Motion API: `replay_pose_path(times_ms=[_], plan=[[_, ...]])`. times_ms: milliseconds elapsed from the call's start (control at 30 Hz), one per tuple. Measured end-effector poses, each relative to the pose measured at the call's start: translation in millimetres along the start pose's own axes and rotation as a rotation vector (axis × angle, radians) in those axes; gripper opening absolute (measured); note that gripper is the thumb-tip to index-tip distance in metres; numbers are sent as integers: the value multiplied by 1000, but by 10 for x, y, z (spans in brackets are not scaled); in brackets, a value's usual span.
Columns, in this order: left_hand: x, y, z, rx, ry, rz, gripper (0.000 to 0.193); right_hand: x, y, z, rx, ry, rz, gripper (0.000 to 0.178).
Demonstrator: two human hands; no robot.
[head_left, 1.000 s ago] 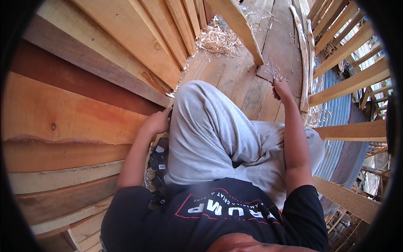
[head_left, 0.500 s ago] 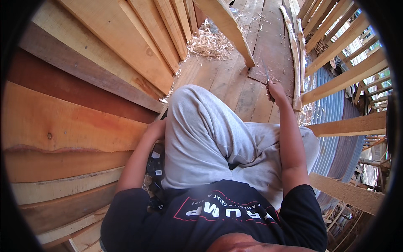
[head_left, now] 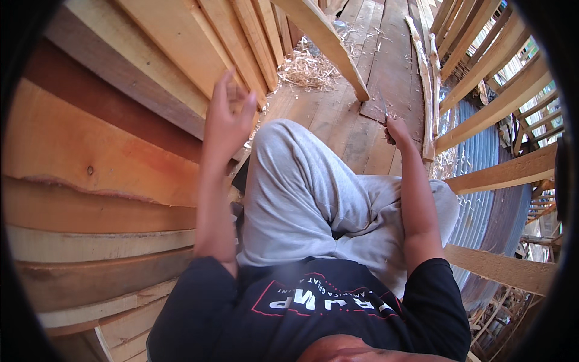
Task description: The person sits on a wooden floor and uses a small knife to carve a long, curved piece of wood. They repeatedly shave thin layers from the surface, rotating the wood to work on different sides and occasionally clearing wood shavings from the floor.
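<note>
My left hand [head_left: 228,117] is raised beside the leaning boards on the left, its fingers apart and slightly blurred, holding nothing. My right hand [head_left: 396,131] is closed around the handle of a knife [head_left: 385,108], with the thin blade pointing away from me over the floor. Just beyond the blade, the lower end of a pale wooden plank [head_left: 341,54] slants down to the floorboards. My bent legs in grey trousers [head_left: 301,193] lie between my arms.
Upright boards [head_left: 114,187] line the left side. A heap of curled wood shavings [head_left: 310,69] lies ahead on the plank floor [head_left: 325,114]. Long thin wood strips [head_left: 420,78] run along the right edge, beside slatted railing [head_left: 500,111] and corrugated metal sheeting [head_left: 473,175].
My left hand has come up from beside my knee to in front of the left boards, its fingers now spread. My right hand keeps the knife in nearly the same place.
</note>
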State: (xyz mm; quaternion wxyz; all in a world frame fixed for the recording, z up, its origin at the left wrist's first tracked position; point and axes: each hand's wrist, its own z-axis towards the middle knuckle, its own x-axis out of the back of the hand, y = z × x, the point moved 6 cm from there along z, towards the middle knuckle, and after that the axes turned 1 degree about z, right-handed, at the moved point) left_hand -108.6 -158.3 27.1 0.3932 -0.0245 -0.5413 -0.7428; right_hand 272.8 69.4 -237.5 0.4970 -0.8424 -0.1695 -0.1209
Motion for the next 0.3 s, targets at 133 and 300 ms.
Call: replay_pose_path(times_ms=[133,300], plan=[[-127,985,438,-313,409,-334,67,-64,8,-38,14,7,12,40],[-357,1928,557,-687,811,-152,49,-103,-10,-89,61,21,-123,39]])
